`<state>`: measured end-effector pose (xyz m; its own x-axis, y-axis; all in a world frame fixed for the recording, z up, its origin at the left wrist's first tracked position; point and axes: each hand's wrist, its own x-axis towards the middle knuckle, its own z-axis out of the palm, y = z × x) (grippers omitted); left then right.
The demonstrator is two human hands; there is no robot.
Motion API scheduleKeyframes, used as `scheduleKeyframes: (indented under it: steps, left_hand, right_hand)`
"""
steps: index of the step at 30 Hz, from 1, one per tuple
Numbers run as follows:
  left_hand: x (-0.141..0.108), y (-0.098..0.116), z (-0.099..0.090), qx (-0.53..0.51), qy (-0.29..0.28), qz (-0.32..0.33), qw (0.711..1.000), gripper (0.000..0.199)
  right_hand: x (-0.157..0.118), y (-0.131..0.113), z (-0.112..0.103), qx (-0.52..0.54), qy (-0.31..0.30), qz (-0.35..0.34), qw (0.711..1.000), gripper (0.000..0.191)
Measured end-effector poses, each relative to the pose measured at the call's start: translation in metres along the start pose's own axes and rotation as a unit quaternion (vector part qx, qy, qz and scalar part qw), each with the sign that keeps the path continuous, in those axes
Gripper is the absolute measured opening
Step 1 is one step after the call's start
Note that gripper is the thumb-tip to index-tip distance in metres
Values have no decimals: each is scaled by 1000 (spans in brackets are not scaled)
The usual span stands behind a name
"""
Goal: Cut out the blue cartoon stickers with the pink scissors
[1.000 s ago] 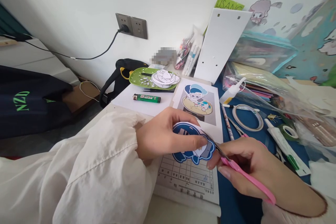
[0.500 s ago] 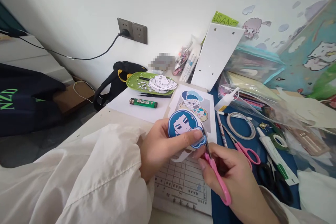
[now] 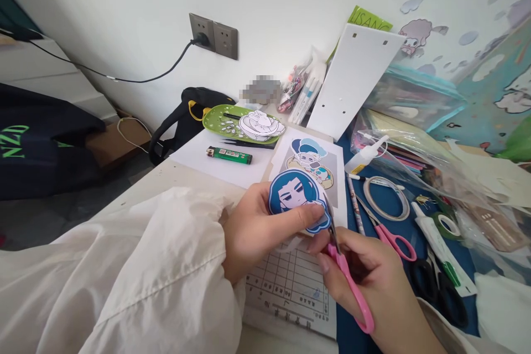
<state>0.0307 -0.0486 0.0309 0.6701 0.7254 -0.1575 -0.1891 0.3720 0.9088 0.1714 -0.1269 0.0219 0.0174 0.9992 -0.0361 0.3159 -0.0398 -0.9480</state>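
A blue paper cutout (image 3: 292,191) with a dark-haired cartoon figure is pinched in my left hand (image 3: 265,227), its thumb lying across the lower right part. My right hand (image 3: 369,276) grips pink-handled scissors (image 3: 350,285), whose blades point up along the cutout's right edge. The blades look nearly closed. Beneath both hands lies a printed form (image 3: 290,293) with a grid. Just behind the cutout is a sheet with a printed cartoon picture (image 3: 309,160).
A green tray (image 3: 219,124) holding a line-drawn cutout and a green lighter (image 3: 230,156) are at the back left. On the right lie second pink scissors (image 3: 394,240), black scissors (image 3: 442,293), a glue bottle (image 3: 367,155), a white tube (image 3: 443,249) and tape (image 3: 446,225).
The camera view has shifted slightly, so most things appear a little further right. Both hands still hold the cutout and scissors; the white strip below the cutout shows less.
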Motion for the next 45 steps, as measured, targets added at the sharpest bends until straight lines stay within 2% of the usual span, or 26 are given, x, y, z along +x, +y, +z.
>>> scheduleKeyframes:
  steps: [5,10,16,20,23,28,33,37,45]
  left_hand:
    - [0,1,0,-5,-18,15,1000,20]
    - [0,3,2,4,15,23,1000,22]
    - [0,4,2,-1,40,4,999,18]
    - [1,5,3,-29,-18,26,999,27]
    - [0,4,4,-18,-26,39,999,31]
    - [-3,1,3,19,32,11,999,18]
    - [-5,0,3,48,86,-15,995,15]
    - [-6,2,5,38,79,-9,996,18]
    - [-8,4,9,60,103,-1,993,19]
  right_hand:
    - [0,0,-1,-4,-4,-7,1000,5]
    - [1,-2,-1,-9,0,-15,1000,6]
    - [0,-2,-2,-7,-1,-14,1000,7]
    - [0,-4,0,16,0,-3,1000,5]
    - [0,-7,1,39,-3,11,999,3]
    - [-3,-6,2,53,3,22,998,2]
    - [-6,0,4,73,26,23,997,4]
    - [-3,-4,4,61,10,16,998,2]
    - [-1,-5,2,36,5,0,999,3]
